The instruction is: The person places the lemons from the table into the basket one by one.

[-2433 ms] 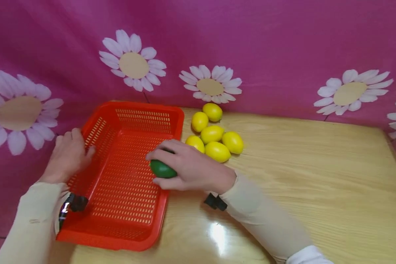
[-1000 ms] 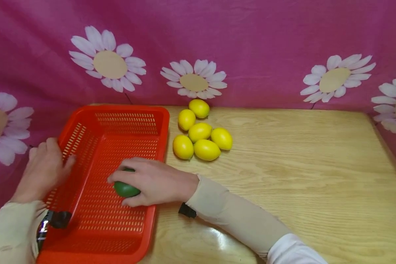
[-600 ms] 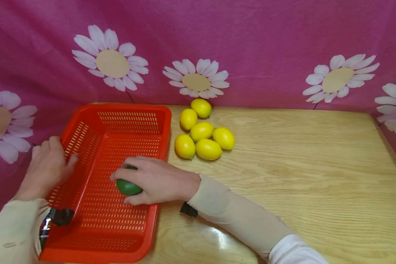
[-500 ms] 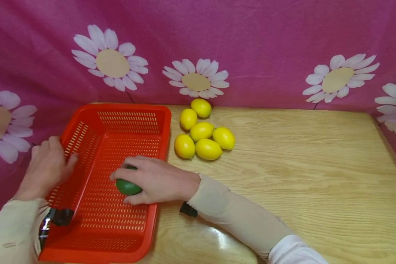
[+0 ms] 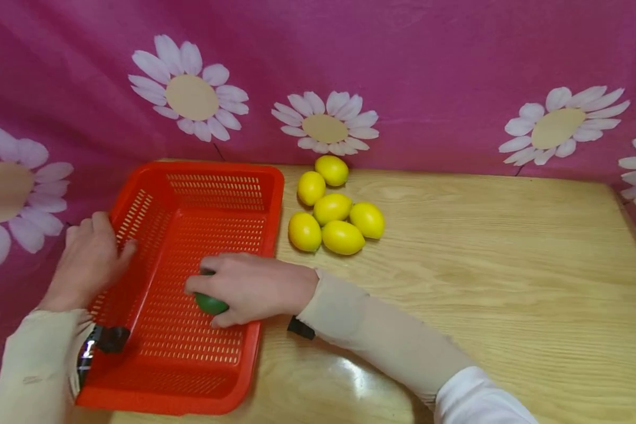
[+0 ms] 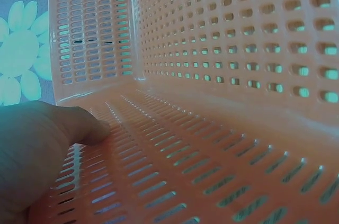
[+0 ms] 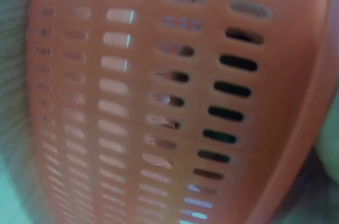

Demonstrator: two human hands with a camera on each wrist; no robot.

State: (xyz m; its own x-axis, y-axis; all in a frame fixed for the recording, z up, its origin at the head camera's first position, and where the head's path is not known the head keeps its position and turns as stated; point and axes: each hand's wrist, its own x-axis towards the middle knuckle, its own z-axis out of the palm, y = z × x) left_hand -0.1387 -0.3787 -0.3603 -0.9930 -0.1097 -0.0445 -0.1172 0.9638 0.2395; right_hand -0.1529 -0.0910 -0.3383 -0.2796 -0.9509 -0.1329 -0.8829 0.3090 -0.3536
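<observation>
Head view: a pink cloth backdrop (image 5: 429, 53) printed with white daisies is seen behind a light wooden table (image 5: 482, 265). On the left part of the table a red slotted basket (image 5: 228, 171) is set, its long side running away from the camera. Just right of the basket's far corner six yellow lemons (image 5: 335, 207) are clustered, touching one another and lying apart from both hands.

The left hand (image 5: 90, 259) is laid over the basket's left wall, fingers on the outside and the thumb hooked over the rim onto the inner face; the wall is held between them. In the left wrist view the thumb (image 6: 79, 126) is seen pressed flat against the slotted inner wall (image 6: 222, 49).

The right hand (image 5: 249, 288) is reached over the basket's right rim, knuckles up, fingers and thumb curled round a green lime (image 5: 209, 304). The lime is held low inside the basket, near its middle floor; whether it touches the floor cannot be told. Only blurred basket slots (image 7: 159, 102) are shown in the right wrist view
</observation>
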